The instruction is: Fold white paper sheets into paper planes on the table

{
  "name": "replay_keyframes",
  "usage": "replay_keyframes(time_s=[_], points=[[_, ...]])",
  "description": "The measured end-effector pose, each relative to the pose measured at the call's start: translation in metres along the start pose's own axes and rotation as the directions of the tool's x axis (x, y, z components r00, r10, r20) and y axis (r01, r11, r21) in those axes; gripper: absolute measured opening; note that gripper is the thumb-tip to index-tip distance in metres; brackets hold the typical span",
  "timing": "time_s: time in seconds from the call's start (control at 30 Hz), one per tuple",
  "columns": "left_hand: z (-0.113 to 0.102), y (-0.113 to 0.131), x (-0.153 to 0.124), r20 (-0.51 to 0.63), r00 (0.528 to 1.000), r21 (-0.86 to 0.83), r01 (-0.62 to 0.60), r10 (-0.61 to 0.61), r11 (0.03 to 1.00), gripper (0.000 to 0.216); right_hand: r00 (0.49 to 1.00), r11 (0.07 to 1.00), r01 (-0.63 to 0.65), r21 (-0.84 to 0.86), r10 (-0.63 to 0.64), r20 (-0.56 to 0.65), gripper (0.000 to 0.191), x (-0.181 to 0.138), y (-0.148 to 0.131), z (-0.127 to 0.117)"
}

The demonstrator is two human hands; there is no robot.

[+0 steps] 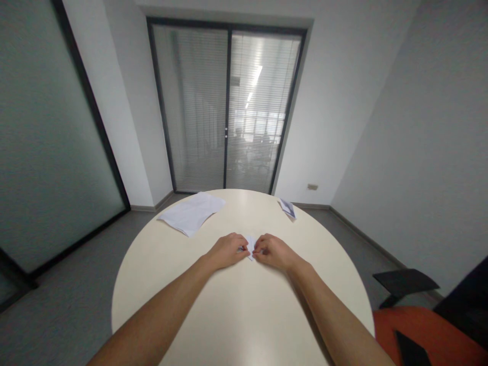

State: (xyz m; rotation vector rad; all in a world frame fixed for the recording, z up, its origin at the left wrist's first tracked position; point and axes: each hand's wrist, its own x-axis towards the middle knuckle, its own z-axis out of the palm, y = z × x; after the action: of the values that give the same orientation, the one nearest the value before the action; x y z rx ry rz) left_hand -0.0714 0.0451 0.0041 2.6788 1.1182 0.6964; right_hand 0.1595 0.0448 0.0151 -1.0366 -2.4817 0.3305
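A small folded piece of white paper (pixel 250 243) lies near the middle of the round table, between my two hands. My left hand (pixel 230 251) pinches its left side, thumb and fingers closed on it. From the other side my right hand (pixel 275 251) pinches the right part of the same paper with bent fingers. The fingers cover most of the paper, so its full shape is hidden. Both forearms rest low over the near part of the table.
The round cream table (pixel 236 315) fills the lower middle. A larger white paper sheet (pixel 194 211) lies at its far left, and a folded paper (pixel 287 208) at its far right. An orange chair (pixel 427 333) with black armrests stands at the right. Behind is a glass door (pixel 198 112).
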Motion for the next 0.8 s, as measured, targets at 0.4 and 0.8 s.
replay_keyframes(time_s=[0.4, 0.8], points=[[0.002, 0.004, 0.001, -0.03, 0.999, -0.018, 0.017, -0.018, 1.0, 0.019, 1.0, 0.999, -0.025, 0.031, 0.025, -0.018, 0.012, 0.0, -0.003, -0.003], [0.012, -0.011, 0.003, -0.037, 0.998, -0.155, 0.034, -0.041, 0.987, 0.011, 1.0, 0.996, -0.011, 0.086, 0.012, -0.008, 0.015, -0.001, 0.001, 0.0]])
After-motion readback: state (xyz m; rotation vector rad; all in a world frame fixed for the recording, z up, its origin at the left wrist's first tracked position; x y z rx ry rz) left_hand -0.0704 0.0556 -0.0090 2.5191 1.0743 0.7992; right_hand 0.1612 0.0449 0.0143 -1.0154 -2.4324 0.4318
